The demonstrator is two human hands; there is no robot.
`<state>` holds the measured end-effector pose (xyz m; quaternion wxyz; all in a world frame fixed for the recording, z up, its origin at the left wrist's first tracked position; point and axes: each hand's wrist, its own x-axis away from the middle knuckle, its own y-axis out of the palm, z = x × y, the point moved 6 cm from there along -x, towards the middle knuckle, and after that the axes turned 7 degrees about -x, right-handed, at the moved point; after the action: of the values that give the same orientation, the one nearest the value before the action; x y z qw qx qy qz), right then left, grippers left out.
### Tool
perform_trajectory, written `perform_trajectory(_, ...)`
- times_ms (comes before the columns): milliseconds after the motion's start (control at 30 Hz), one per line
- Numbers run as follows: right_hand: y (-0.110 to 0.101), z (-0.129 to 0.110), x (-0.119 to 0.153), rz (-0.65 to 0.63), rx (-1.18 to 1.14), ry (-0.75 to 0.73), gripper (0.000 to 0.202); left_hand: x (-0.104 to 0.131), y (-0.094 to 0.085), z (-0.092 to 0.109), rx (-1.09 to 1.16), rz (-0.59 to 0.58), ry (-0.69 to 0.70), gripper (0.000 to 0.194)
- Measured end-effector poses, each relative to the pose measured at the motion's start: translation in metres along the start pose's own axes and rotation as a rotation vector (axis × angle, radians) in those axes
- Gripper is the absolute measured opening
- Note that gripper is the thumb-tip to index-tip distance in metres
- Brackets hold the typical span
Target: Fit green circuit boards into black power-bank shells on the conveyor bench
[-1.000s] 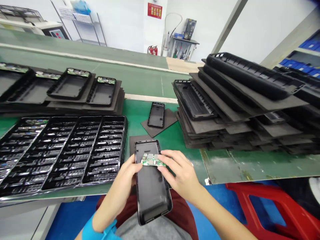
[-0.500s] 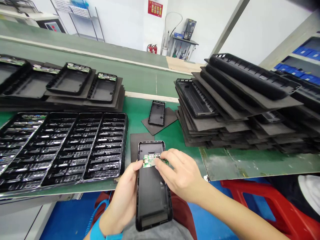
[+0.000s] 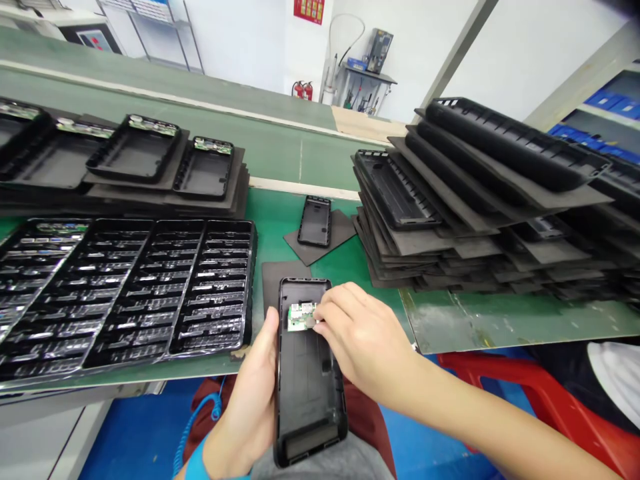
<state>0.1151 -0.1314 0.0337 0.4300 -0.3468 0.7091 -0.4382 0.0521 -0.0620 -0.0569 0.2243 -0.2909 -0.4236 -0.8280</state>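
My left hand (image 3: pixel 255 387) grips a long black case (image 3: pixel 306 380) by its left side, thumb along the rim. The case is held with its open side up, its far end over the table's front edge. My right hand (image 3: pixel 357 333) pinches the right end of a green circuit board (image 3: pixel 300 317), which lies over the inside of the case near its far end. Whether the board touches the case floor cannot be told. A grey sheet (image 3: pixel 275 280) lies beneath the far end of the case.
A black compartment tray (image 3: pixel 135 293) is on the left, with cases holding boards (image 3: pixel 135 150) on grey sheets behind it. Stacked black cases and sheets (image 3: pixel 425 247) stand right. Another case (image 3: pixel 315 221) lies centrally. A red stool (image 3: pixel 540 400) is at lower right.
My left thumb has moved off the board onto the case's rim. My right hand still pinches the board, its fingers now closer together. The view has shifted slightly.
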Motion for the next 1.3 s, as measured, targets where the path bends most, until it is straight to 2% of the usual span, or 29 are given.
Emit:
perform_trajectory(167,-0.014,-0.001,-0.009,0.018,-0.075,0.066,0.011,0.007,0.004,0.003,-0.005,-0.007,0.008,0.041)
perform_trajectory(433,-0.017,0.003,-0.023,-0.070,-0.109,0.194,0.009,0.023,0.009,0.002,0.001,-0.032,-0.062,0.034)
perform_trajectory(633,-0.020,0.000,-0.026,-0.077,-0.069,0.185,0.009,0.026,0.006,0.002,0.049,-0.046,-0.078,0.034)
perform_trajectory(833,-0.023,-0.013,-0.026,0.005,0.011,0.065,0.007,0.029,0.006,0.004,0.099,-0.018,-0.067,0.029)
perform_trajectory(1033,-0.023,-0.030,-0.015,0.281,0.131,-0.140,0.015,0.030,0.009,0.010,0.176,0.032,-0.042,0.025)
perform_trajectory(1167,-0.021,-0.034,-0.012,0.374,0.203,-0.229,0.014,0.031,0.007,0.012,0.214,0.091,-0.014,0.014)
perform_trajectory(1300,-0.022,-0.039,-0.010,0.417,0.203,-0.330,0.019,0.034,0.007,0.010,0.296,0.070,-0.021,0.027)
